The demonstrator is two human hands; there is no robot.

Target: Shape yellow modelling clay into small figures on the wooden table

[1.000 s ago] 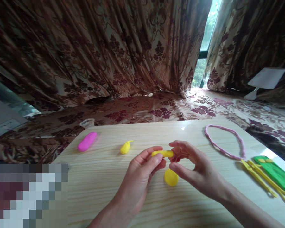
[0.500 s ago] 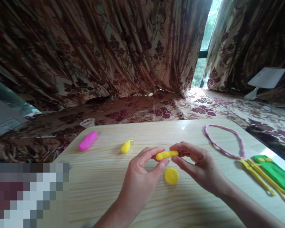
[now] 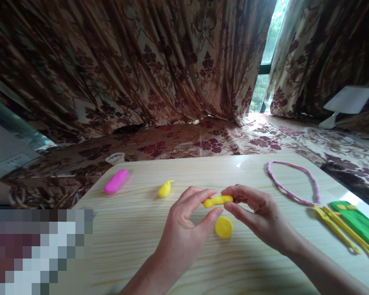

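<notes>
Fingers of the right hand (image 3: 258,209) are gripping the right end of a short yellow roll (image 3: 218,200), its thumb pressing from below. The left hand (image 3: 184,221) is curving loosely around the other end, its thumb and fingers standing apart; the thumb is hovering below the roll, and whether the fingertips are touching it is hard to tell. A second ago the left hand was pinching the yellow roll while the right hand was opening beside it; now the right hand is doing the holding.

The yellow roll is hanging above the table (image 3: 135,246), just beyond a flat yellow disc (image 3: 223,228) that is lying on the wood. Off to the left, a yellow teardrop piece (image 3: 164,189) and a thick pink roll (image 3: 116,182) are resting well apart. On the right, a twisted pink loop (image 3: 316,190) is lying near yellow tools (image 3: 338,227) and a green slab (image 3: 361,223), which is carrying small yellow pieces (image 3: 351,207). Behind, patterned curtains (image 3: 172,61) are hanging and a white lamp (image 3: 349,99) is standing. The whole view is sitting slightly differently, the tabletop items keeping their arrangement.
</notes>
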